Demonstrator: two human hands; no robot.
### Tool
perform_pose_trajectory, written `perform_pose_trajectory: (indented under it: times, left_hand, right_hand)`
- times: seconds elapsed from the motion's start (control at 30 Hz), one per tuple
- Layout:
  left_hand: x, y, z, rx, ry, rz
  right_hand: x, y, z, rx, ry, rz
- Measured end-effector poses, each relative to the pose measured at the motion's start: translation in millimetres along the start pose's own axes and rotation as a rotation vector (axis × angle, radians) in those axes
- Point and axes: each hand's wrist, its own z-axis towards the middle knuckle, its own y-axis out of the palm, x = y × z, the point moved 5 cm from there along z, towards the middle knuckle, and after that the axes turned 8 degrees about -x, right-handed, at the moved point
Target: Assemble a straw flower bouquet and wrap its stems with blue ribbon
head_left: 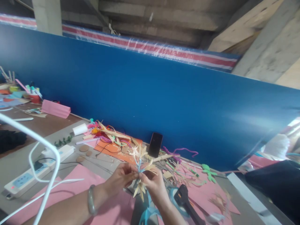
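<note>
Between my hands is a bundle of pale, dried husk-like strips (140,152), spread out like petals at the top and also sticking out below. A light blue strip (139,163) runs around its middle. My left hand (125,175) pinches the bundle from the left, thumb and fingers pressed together. On the other side, my right hand (153,181) grips it with closed fingers near the blue strip. Below the hands, a loose blue ribbon (148,213) hangs or lies; its link to the bundle is partly hidden by my right hand.
A black glue gun (186,201) lies on a blue tape roll (173,197) at right. A phone (155,145) leans against the blue partition (145,93). Pink paper (79,178), husk scraps (114,132) and a power strip (39,173) cover the table. A white cable (55,156) loops at left.
</note>
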Motion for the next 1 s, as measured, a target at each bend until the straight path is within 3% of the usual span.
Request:
perform_pose_trajectory:
  times: [0.47,1.0]
  left_hand:
    - [4.8,3.5,-1.7,-0.016,-0.010,0.064]
    - [-11.0,-4.5,0.1,0.041,-0.055,0.012]
  right_hand:
    - [2.6,0.9,0.1,-0.014,-0.058,-0.054]
    - [3.0,0.4,0.9,0.054,-0.015,-0.100]
